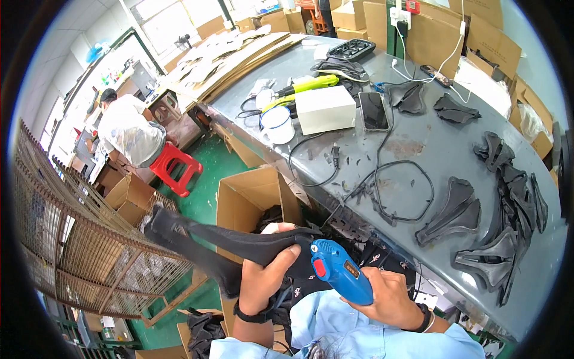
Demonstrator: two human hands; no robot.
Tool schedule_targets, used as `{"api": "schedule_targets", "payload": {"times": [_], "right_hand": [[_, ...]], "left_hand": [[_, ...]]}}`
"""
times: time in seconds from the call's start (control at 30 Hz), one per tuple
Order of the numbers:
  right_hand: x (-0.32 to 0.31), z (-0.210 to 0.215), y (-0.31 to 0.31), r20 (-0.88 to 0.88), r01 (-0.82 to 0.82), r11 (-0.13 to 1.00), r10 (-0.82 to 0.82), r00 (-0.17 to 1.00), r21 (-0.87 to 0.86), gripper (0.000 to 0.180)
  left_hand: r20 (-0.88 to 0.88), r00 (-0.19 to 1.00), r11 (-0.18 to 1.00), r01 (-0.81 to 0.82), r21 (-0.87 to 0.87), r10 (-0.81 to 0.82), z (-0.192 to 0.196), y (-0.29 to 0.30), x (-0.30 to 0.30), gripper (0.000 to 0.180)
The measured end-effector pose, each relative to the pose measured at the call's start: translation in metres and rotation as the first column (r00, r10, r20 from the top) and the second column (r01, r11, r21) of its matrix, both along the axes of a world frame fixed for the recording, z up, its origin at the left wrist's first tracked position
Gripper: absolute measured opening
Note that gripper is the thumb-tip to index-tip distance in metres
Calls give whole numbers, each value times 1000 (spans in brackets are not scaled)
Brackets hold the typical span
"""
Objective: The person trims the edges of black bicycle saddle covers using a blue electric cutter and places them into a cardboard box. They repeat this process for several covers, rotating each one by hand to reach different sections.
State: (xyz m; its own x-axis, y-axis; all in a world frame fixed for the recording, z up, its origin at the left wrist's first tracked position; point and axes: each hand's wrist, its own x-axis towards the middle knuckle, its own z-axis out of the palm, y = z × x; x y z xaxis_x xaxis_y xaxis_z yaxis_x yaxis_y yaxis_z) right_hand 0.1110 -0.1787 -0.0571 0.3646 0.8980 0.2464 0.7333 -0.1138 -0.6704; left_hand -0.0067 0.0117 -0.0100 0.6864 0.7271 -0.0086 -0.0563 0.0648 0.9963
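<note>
The far end of the black saddle cover [209, 236] blurs against the wire cage [84, 239] at nine o'clock, and its underside is hidden by the left hand [266, 272]. The nozzle of the blue glue gun [341, 269] is tucked behind the cover's edge, so whether it touches cannot be told. The open cardboard box [251, 194] at the centre shows only dark shapes inside.

A grey counter [418, 149] sweeps from twelve o'clock to four o'clock. On it lie more black covers [454, 215] towards three o'clock, a white box [326, 107], a white mug [278, 124], a phone [373, 110], a yellow-green tool [308, 85] and a looping black cable [394, 191]. Flattened cardboard sheets [239, 57] are stacked at eleven o'clock. The floor [209, 161] is green; a person [128, 128] crouches by a red stool [175, 167] at ten o'clock.

The left hand, at six o'clock, is closed around the narrow middle of the saddle cover, thumb on top. The right hand [385, 296], just towards five o'clock, is wrapped tightly round the glue gun's grip, its tip pointing at the cover.
</note>
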Motion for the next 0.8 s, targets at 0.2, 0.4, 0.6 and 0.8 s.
{"api": "schedule_targets", "payload": {"times": [0.2,0.4,0.6,0.8], "right_hand": [[-1,-2,1,38,-14,996,10,999,87,50],[-2,-3,-1,-36,-69,997,71,997,40,51],[-1,7,1,-189,-99,995,102,977,29,55],[0,21,4,-311,-104,991,125,942,82,57]], "left_hand": [[-241,927,936,324,136,-286,7,24,3,26],[-316,871,809,474,348,-375,-24,31,4,32],[-111,927,792,365,489,-358,-50,12,16,29],[-85,951,792,295,534,-297,-71,-6,26,25]]}}
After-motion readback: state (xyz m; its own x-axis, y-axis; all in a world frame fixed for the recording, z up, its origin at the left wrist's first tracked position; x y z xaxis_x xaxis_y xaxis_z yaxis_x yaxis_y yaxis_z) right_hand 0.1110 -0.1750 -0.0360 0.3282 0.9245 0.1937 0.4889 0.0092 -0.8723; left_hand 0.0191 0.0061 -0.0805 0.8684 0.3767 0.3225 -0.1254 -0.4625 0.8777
